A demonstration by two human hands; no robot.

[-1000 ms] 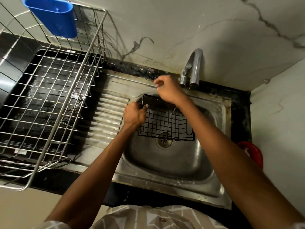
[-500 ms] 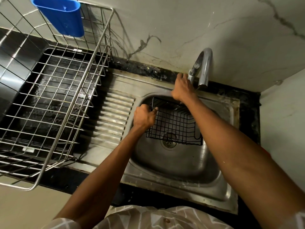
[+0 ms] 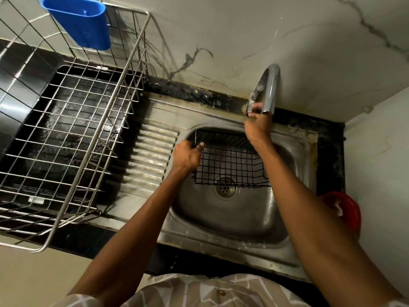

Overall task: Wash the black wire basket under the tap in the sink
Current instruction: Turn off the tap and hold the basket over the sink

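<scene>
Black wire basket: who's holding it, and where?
Left hand grips the black wire basket at its left rim; right hand grips the chrome tap.

Dim, warm light; glare on the steel sink; wire shadows streak the wall; wide-angle bending at edges.

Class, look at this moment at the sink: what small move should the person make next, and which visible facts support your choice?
Probably turn the tap on. The right hand has its fingers at the tap's base, no water is visibly running, and the left hand grips the rim of the black wire basket in the sink, ahead of the spout.
</scene>
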